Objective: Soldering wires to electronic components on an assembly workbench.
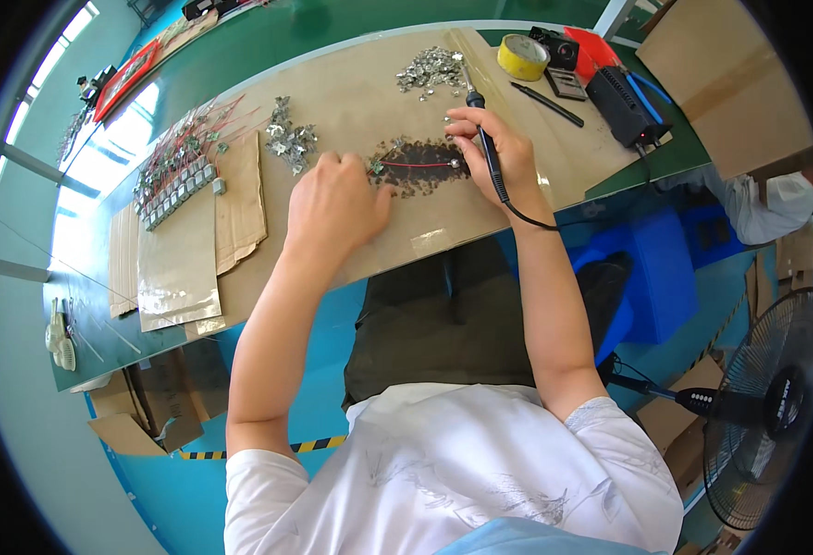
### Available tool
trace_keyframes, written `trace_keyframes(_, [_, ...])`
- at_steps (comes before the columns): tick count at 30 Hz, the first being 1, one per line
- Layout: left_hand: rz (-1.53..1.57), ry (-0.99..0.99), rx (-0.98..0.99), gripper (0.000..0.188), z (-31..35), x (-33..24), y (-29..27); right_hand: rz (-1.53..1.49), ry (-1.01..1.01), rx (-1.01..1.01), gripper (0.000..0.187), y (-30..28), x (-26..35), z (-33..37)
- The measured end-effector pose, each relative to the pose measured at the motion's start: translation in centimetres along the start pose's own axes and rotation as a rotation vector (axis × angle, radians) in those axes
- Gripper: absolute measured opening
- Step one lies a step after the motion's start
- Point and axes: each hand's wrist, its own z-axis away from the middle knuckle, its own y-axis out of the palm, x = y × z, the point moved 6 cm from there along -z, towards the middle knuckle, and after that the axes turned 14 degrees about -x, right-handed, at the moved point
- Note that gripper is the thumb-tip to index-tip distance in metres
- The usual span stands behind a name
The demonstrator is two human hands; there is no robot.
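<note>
My right hand (pixel 510 159) is wrapped around a soldering iron (pixel 490 153) with a black handle, its metal tip pointing up and away toward the far edge. Its thumb and forefinger come close together, and whether they also pinch a small part is too small to tell. My left hand (pixel 332 205) is closed, knuckles up, its fingertips hidden beside a small green piece (pixel 375 166). From that piece a thin red wire (pixel 416 165) runs right to a small round metal part (pixel 455 163). Both lie over a dark, scorched patch (pixel 420 178) on the cardboard-covered table.
Small metal parts are heaped at the far middle (pixel 430 69) and left (pixel 288 137). Wired metal units (pixel 177 190) stand in rows on cardboard. Yellow tape (pixel 522 57), a black pen (pixel 547 104) and a black soldering station (pixel 624 106) sit at right. A fan (pixel 763 407) stands lower right.
</note>
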Motion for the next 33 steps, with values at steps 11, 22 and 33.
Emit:
trace_keyframes(11, [0.24, 0.002, -0.178, 0.014, 1.4, 3.6, -0.9, 0.082, -0.202, -0.023, 0.037, -0.1, 1.3, -0.5])
trace_keyframes(22, [0.081, -0.077, -0.412, 0.028, -20.2, 11.4, -3.9, 0.119, -0.245, 0.034, 0.033, 0.3, 2.3, -0.2])
trace_keyframes(33, [0.137, -0.089, -0.132, 0.067, -6.5, 7.9, -2.2, 0.083, -0.147, 0.094, 0.036, 0.8, 2.8, -0.4])
